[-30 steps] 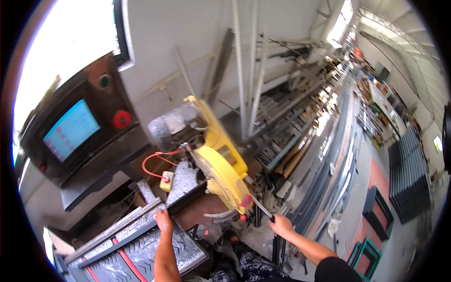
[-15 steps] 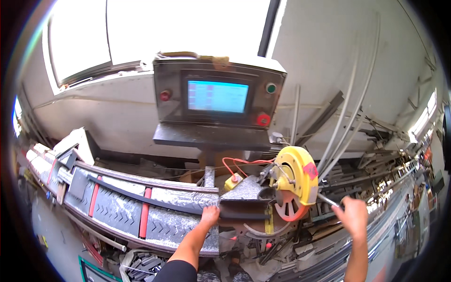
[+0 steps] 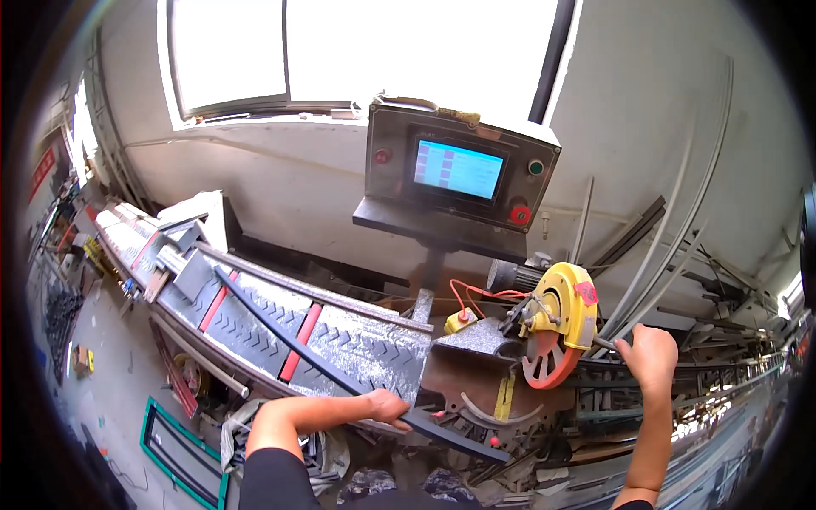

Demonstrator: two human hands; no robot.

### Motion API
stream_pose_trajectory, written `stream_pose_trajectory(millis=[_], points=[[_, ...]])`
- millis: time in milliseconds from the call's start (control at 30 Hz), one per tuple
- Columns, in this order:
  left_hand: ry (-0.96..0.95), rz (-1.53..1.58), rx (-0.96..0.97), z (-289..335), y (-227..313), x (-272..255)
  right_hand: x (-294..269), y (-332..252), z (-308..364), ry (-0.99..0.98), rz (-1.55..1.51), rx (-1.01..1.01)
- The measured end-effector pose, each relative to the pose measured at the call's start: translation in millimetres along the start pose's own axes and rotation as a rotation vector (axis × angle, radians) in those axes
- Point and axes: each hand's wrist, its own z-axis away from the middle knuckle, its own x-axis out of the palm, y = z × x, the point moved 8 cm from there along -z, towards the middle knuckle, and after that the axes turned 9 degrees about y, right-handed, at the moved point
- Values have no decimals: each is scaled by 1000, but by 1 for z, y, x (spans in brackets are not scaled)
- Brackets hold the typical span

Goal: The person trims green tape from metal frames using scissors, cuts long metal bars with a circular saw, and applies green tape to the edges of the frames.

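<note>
A long dark bar (image 3: 459,438) slants across the bench, and my left hand (image 3: 388,408) is closed around it near its right end. That end sticks out past the bench, in front of the saw table and toward me. The bar's far end lies on the bench bed (image 3: 382,353), which has chevron marks and white dust. To the right is a cut-off saw with a yellow guard (image 3: 557,297) and an orange-red wheel (image 3: 551,370) raised above the rusty saw table (image 3: 459,378). My right hand (image 3: 653,355) is wrapped round the saw's handle (image 3: 604,343).
A control box (image 3: 544,183) with a lit screen stands behind the bench, before a window. Long strips (image 3: 705,187) lean on the right wall; bar stock is piled below. A green frame (image 3: 153,438) lies on the floor at left, near a bag of offcuts (image 3: 242,433).
My left hand has drawn the bar toward me, so its right end has swung off the saw table. The right hand stays on the saw handle. The view has shifted left.
</note>
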Motion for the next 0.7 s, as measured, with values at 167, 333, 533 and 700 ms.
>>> stream_pose_trajectory(millis=[167, 333, 533, 700], points=[[62, 50, 83, -15, 130, -38, -10, -20, 1, 146, -57, -31], [147, -19, -49, -31, 186, -48, -24, -26, 7, 245, -128, -119], [222, 32, -368, 19, 170, -42, -36, -14, 27, 593, -553, -357], [188, 254, -684, 107, 204, 4, -40, -147, 138, 405, -1321, -882]])
